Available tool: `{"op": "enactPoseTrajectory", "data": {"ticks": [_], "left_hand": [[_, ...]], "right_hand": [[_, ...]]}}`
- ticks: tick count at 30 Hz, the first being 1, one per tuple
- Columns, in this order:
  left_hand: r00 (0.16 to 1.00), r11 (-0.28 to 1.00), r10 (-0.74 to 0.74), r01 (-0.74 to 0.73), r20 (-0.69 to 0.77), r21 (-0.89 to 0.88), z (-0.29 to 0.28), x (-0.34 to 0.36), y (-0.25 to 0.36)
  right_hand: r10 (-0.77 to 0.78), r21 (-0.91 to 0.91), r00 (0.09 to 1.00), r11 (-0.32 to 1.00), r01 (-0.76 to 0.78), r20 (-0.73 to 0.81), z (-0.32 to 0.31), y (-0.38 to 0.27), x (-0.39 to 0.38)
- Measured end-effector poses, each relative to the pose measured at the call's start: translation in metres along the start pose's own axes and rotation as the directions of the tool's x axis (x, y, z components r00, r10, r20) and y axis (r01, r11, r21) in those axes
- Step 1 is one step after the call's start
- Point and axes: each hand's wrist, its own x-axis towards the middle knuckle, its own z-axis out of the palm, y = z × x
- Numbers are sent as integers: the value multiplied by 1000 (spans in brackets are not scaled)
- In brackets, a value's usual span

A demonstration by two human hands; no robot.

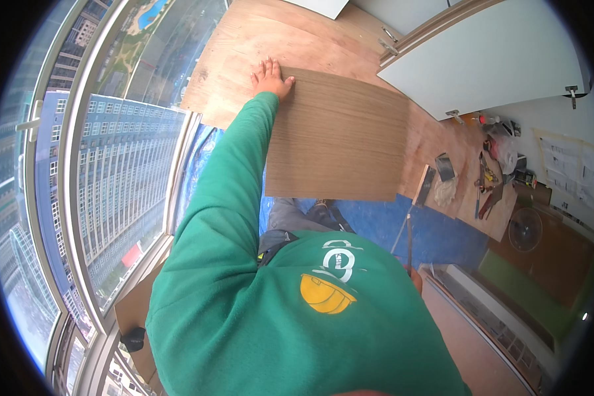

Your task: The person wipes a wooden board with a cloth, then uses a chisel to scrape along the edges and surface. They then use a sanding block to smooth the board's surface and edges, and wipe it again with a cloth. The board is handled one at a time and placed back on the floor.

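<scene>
Green-sleeved left hand (pixel 270 78) lies flat, fingers spread, on the far corner of a rectangular brown veneer panel (pixel 340 135). Its long axis runs left-right across the plywood worktop (pixel 244 46). Right hand (pixel 416 280) grips a thin tool. Windows line the left.

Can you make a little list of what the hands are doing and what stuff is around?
left hand: flat on the far corner of the wood-grain panel
right hand: mostly hidden by the green sleeve, seems to grip a thin stick-like tool
underneath: plywood worktop
far right: small tools on the worktop
left side: big windows
floor: blue sheet
</scene>
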Motion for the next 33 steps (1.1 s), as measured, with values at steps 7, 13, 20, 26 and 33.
{"op": "enactPoseTrajectory", "data": {"ticks": [7,13,20,26,33], "left_hand": [[993,997,42,-48,-109,-54,38,-74,-22],[998,990,6,-15,-61,-142,61,-189,-36],[993,993,8,7,119,-120,51,-283,-50],[970,996,84,-74,230,-50,43,-325,-66],[833,945,233,-316,501,86,-2,-357,-109]], "right_hand": [[-22,-31,1000,999,22,-4,4,6,25],[-206,-159,978,967,200,-25,6,-2,52],[-81,-168,994,981,92,69,1,-65,69],[-151,-162,987,974,158,52,5,-64,94],[-85,-192,996,978,81,-14,14,-89,71]]}}
